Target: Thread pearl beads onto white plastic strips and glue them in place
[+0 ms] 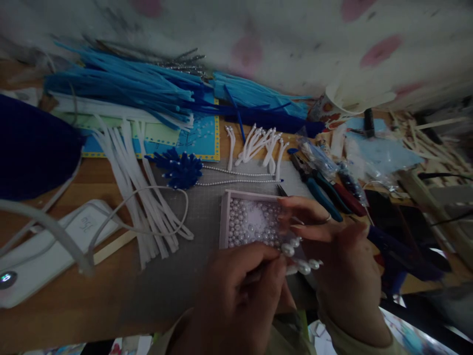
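Near the left edge of the surface (74,313) stands one dark blue rounded thing (35,148), cut off by the view. In front of it, toward the front left corner, lies one white power bank (55,254), with one looped white cable (186,209) stretching to its right. One bundle of white pipe cleaners (129,192) fans toward the front edge, too overlapped to count. Behind, along the back edge on the left, lies a thick heap of blue pipe cleaners (121,81).

Next comes one blue flower (181,168); two strings of tiny beads (236,184) run rightward from it. Beyond them lie several bent white stems (253,148), overlapping.

Close to the middle of the front edge sits one box (223,222) of loose pearls (236,224), dozens of them. The left hand (246,291), over the box's front edge, pinches one beaded piece (304,267) between thumb and finger; at least four larger pearls show on it, at the box's front right corner. The right hand (343,256), wearing one ring (328,217), reaches over the box's right edge; I cannot tell whether its grip holds anything. Farther right lie teal-handled pliers (322,197), and one paper cup (328,108) stands by the back edge.
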`<action>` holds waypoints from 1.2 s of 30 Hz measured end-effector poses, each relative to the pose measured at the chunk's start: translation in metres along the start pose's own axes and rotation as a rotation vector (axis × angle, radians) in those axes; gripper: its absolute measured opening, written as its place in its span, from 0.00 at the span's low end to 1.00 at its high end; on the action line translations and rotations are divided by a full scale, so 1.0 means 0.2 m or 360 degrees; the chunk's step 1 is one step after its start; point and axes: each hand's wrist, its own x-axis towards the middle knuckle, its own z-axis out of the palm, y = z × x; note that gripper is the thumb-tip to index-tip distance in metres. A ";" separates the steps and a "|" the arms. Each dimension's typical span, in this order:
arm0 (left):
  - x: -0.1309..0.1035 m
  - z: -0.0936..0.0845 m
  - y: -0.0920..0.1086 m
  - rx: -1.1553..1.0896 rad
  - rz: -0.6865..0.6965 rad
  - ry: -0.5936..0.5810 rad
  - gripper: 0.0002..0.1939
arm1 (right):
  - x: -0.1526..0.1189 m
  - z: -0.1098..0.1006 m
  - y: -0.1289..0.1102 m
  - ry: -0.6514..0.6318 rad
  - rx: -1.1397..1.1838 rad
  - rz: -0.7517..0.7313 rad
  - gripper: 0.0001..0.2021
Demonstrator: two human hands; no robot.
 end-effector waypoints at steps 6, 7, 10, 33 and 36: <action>0.02 -0.01 0.02 -0.0076 0.0070 -0.0099 0.15 | -0.02 -0.01 0.01 -0.0038 -0.0117 -0.0080 0.26; 0.02 -0.01 0.02 -0.0085 0.0068 -0.0114 0.15 | -0.02 -0.01 0.01 -0.0040 -0.0123 -0.0081 0.25; 0.02 -0.01 0.01 -0.0094 0.0049 -0.0140 0.16 | -0.02 -0.01 0.00 -0.0044 -0.0128 -0.0076 0.24; -0.01 0.00 0.00 -0.0021 0.0149 -0.0023 0.13 | 0.05 0.01 -0.05 0.0387 0.0459 0.0239 0.08; -0.05 0.01 -0.01 -0.0128 0.0084 -0.0038 0.14 | 0.04 -0.03 -0.07 0.0495 0.0634 0.0287 0.11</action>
